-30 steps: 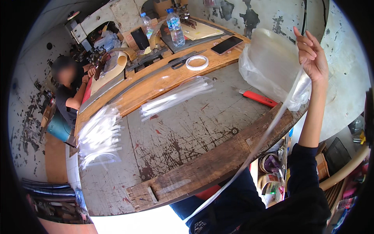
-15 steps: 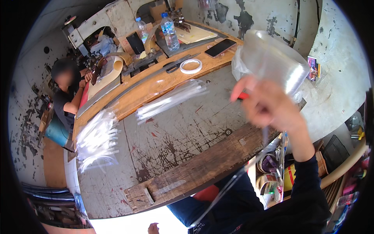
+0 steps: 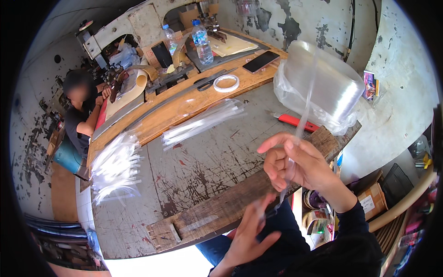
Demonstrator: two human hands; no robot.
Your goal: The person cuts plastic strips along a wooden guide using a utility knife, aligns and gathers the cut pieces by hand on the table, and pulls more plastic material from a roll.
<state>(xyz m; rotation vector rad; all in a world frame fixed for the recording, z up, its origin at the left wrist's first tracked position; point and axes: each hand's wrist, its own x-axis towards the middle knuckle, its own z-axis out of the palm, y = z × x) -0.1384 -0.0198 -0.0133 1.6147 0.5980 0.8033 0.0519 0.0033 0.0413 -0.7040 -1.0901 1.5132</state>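
Note:
A clear plastic strip (image 3: 305,108) runs from a large roll of clear film (image 3: 326,85) at the bench's right end down to my hands. My right hand (image 3: 295,161) pinches the strip above the wooden plank (image 3: 230,210) along the bench's near edge. My left hand (image 3: 251,231) is lower, below the plank's edge, with its fingers around the strip's lower part. Two piles of cut clear strips lie on the metal bench top (image 3: 203,161): one in the middle (image 3: 203,122), one at the left end (image 3: 115,166).
A red utility knife (image 3: 295,122) lies beside the roll. A tape ring (image 3: 226,83), scissors (image 3: 210,82), a phone (image 3: 261,61) and two water bottles (image 3: 201,42) are at the far side. Another person (image 3: 80,113) sits at the far left. Boxes and tape rolls (image 3: 318,207) stand at my right.
My right hand, raised high by the roll a second ago, has come down toward me with the strip. My left hand has come into view and taken the strip's lower part.

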